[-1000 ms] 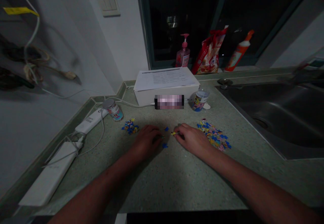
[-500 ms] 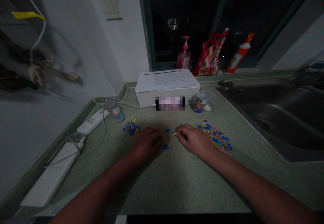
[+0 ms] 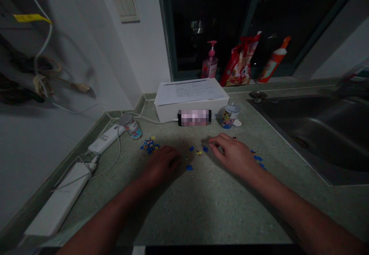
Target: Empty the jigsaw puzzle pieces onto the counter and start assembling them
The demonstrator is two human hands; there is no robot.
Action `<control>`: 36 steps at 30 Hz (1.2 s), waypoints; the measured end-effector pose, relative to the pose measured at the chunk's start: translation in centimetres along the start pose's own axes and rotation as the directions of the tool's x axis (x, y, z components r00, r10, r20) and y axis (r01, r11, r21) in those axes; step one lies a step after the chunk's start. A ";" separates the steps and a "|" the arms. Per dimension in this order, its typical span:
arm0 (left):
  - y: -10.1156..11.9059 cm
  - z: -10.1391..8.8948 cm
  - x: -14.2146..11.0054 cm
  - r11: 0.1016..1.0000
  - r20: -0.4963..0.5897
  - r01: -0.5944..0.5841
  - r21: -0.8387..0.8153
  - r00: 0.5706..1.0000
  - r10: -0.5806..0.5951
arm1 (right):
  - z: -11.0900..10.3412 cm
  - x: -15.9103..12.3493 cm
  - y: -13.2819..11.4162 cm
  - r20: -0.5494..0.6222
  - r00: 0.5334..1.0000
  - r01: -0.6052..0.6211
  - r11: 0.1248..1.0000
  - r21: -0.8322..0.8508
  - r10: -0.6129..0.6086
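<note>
Two hands rest over the speckled green countertop [image 3: 201, 205]. The left hand [image 3: 163, 164] lies palm down with fingers curled, and I cannot tell whether it holds anything. The right hand [image 3: 235, 155] is open, fingers loosely spread, nothing showing in it. It has moved right, away from the one yellow jigsaw piece [image 3: 199, 152], which lies between the hands with three blue jigsaw pieces [image 3: 205, 149]. One small heap of pieces [image 3: 149, 146] sits just left of the left hand. The larger heap at right no longer shows, only scattered pieces [image 3: 257, 158] beyond the right hand. Upper centre stand a white box [image 3: 198, 112] and two printed tins [image 3: 229, 116]. The steel sink [image 3: 314, 132] bounds the right, two white power strips [image 3: 106, 138] the left, with open counter below the hands
</note>
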State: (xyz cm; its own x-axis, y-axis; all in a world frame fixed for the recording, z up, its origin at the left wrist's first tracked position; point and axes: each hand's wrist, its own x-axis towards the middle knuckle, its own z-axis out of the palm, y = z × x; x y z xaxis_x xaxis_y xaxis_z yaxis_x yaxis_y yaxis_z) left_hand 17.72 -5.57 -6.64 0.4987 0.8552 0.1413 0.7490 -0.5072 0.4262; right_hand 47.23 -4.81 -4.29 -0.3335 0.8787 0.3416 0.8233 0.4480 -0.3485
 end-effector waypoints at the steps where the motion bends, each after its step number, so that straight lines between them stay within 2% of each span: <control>1: -0.4 -0.3 0.0 1.000 -0.008 0.002 0.013 1.000 -0.002 | -0.5 0.2 0.1 -0.016 1.000 -0.007 1.000 0.011 0.008; 4: -1.7 -1.7 0.1 0.996 -0.062 0.049 0.080 0.997 -0.044 | -1.7 0.6 -0.1 -0.038 0.999 0.011 0.999 0.044 -0.009; 9: -4.0 -5.7 0.0 0.925 -0.222 0.319 0.205 0.936 -0.274 | -2.1 1.0 -0.7 0.003 0.995 0.098 0.995 0.021 -0.098; 10: -4.3 -6.5 0.0 0.909 -0.220 0.359 0.210 0.924 -0.314 | -1.9 1.0 -0.8 0.027 0.993 0.113 0.994 0.009 -0.113; 12: -4.6 -7.9 0.2 0.887 -0.147 0.390 0.246 0.920 -0.364 | -1.2 0.8 -0.7 0.075 0.989 0.130 0.992 -0.011 -0.128; 15: -4.7 -9.0 0.7 0.863 -0.032 0.373 0.340 0.922 -0.386 | 0.0 0.5 -0.5 0.103 0.988 0.118 0.993 -0.004 -0.117; 18: -4.8 -8.6 1.0 0.851 -0.019 0.361 0.380 0.923 -0.383 | 0.9 0.0 -0.1 0.091 0.990 0.105 0.994 0.035 -0.108; 21: -4.9 -7.3 0.7 0.869 -0.022 0.353 0.348 0.929 -0.369 | 1.3 -0.5 0.3 0.090 0.989 0.110 0.993 0.046 -0.114; 26: -5.1 -5.4 -0.4 0.920 0.039 0.272 0.281 0.955 -0.294 | 1.2 -0.9 1.0 0.091 0.991 0.096 0.995 0.041 -0.099; 36: -6.0 -4.8 -0.5 0.933 0.030 0.255 0.253 0.962 -0.271 | 1.0 -1.2 0.6 0.132 0.985 0.107 0.994 0.035 -0.111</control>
State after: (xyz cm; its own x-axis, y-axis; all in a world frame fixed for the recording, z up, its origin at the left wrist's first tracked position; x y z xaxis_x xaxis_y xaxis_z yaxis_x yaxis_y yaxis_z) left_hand 10.92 -2.44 -4.97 0.2901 0.9570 -0.0059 0.9365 -0.2826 0.2076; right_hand 47.64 -5.43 -5.80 -0.4803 0.8376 0.2601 0.7664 0.5450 -0.3399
